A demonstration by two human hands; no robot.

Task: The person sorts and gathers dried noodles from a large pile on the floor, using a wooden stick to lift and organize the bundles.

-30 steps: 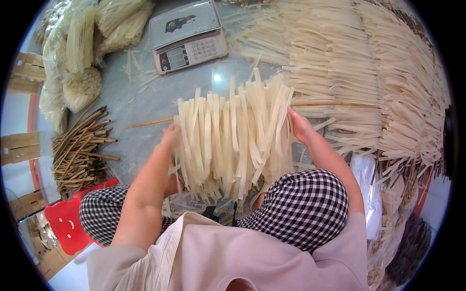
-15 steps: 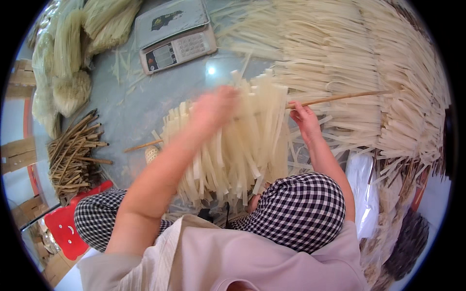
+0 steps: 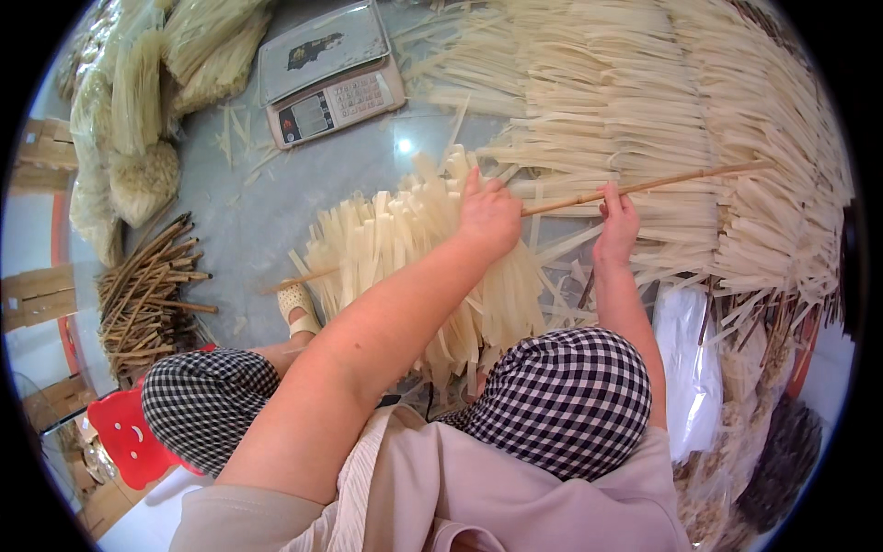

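Observation:
A long thin bamboo stick (image 3: 648,187) runs from left to right through a bunch of pale flat strips (image 3: 386,239) that look like wide dried noodles. My left hand (image 3: 492,219) is closed over the strips at the right side of the bunch, where the stick comes out. Its grip is partly hidden by the back of the hand. My right hand (image 3: 616,225) pinches the bare stick farther right, its fingertips above and around it. The strips hang toward my knees, their lower ends between my legs.
More pale strips (image 3: 607,101) lie in thick rows at the far right. A scale (image 3: 331,101) stands at the back. Bagged bundles (image 3: 138,101) lie far left, above a heap of short sticks (image 3: 147,294). A red stool (image 3: 129,442) and clear plastic bag (image 3: 685,386) are near me.
My left hand has moved right and down to the bunch's right side. My right hand has moved right, and the stick has shifted right through the strips. My left foot has come into view.

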